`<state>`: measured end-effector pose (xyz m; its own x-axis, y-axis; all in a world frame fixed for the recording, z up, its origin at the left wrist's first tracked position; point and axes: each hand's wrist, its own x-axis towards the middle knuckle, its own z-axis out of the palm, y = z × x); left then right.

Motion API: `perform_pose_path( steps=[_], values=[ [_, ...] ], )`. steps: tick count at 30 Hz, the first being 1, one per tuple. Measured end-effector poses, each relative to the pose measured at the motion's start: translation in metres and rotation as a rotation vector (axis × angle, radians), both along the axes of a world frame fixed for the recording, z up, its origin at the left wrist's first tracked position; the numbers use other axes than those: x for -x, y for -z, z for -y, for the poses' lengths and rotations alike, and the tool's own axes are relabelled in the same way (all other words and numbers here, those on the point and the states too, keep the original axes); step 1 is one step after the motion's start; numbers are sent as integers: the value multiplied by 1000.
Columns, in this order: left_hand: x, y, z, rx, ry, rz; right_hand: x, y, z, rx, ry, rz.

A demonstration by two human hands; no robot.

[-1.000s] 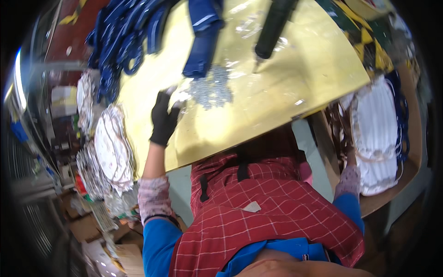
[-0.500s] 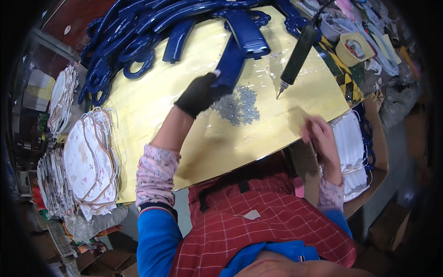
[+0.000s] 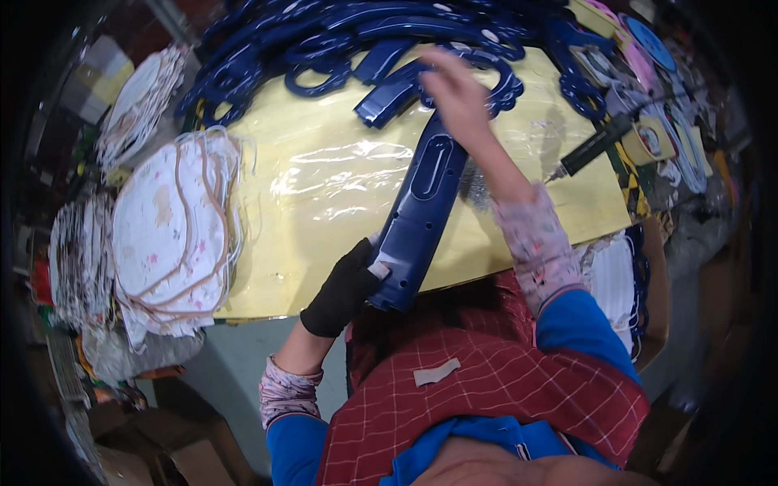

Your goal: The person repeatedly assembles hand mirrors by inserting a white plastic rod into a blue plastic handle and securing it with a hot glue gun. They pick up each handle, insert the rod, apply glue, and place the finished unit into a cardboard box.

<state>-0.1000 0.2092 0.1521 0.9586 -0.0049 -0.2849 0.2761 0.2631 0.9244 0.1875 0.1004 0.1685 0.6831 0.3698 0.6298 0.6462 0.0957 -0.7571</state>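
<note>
My left hand [image 3: 347, 290], in a black fingerless glove, is closed on the near end of a long dark blue plastic panel [image 3: 417, 217]. The panel lies tilted across the table's near edge, its underside with holes and a slot facing up. At its far end is a ring-shaped blue part [image 3: 509, 87], partly behind my right hand. My bare right hand [image 3: 458, 97], blurred by motion, is over that far end; its grip is unclear. A pile of small silver screws [image 3: 476, 191] shows partly between the panel and my right forearm. A dark power screwdriver [image 3: 596, 147] hangs right of them.
A heap of blue plastic parts [image 3: 324, 53] covers the far side of the yellow tabletop [image 3: 300, 235]. Stacked printed fabric pieces [image 3: 166, 219] stand at the left edge. A small yellow tub [image 3: 650, 139] and clutter lie right; a carton [image 3: 655, 283] holds white bundles.
My left hand has drawn a blue panel toward me, with its underside now showing. My right hand has swung from the near right edge up to the far blue parts. The whole view has shifted.
</note>
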Motion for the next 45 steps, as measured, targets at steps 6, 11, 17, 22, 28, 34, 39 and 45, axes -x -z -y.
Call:
perform_pose_path(
  steps=[6,11,17,22,28,34,39,45],
  values=[
    [25,39,32,-546,-179,343,79,49,76,-363,-186,-551],
    [42,53,1,-1033,53,291,55,58,96,-315,-105,-884],
    [104,53,-221,-1861,-816,-39,58,65,174,-286,-515,-861],
    [113,41,-307,-2277,-274,-306,81,84,208,-252,-618,-1024],
    [64,-35,-204,-1720,-930,308,101,76,206,298,-370,-827],
    [28,6,29,-1788,-65,566,105,93,202,318,-133,-878],
    [2,26,87,-1609,-50,633,104,109,213,285,-145,-1002],
    [-2,32,80,-1619,-40,641,106,118,201,236,-224,-988]
  ],
)
